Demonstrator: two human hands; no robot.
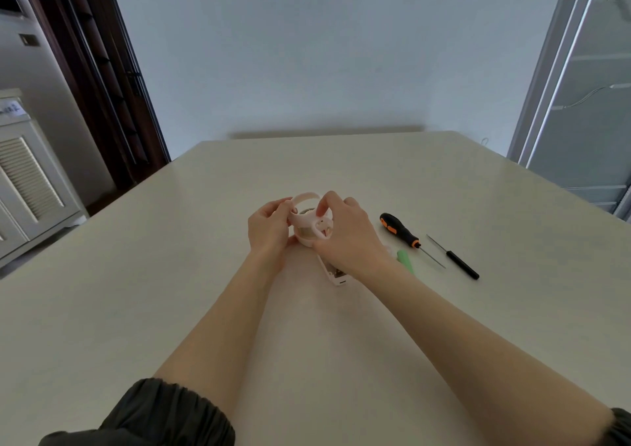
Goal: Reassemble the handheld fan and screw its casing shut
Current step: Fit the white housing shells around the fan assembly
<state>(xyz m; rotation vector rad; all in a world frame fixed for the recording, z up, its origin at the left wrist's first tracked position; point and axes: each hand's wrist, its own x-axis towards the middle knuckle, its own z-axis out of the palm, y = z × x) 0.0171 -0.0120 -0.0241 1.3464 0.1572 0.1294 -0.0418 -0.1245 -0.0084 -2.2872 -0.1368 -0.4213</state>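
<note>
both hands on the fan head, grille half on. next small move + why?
Probably press the pink grille down until it seats on the fan. Both the left hand and right hand pinch it, and it sits tilted, far edge raised. The screwdrivers lie untouched on the table, so screwing likely comes later.

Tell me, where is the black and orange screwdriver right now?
The black and orange screwdriver lies on the table, untouched, just right of the right hand, with a thin black screwdriver beside it further right.

single head-worn wide view, forward and down over the table (170,275)
</note>
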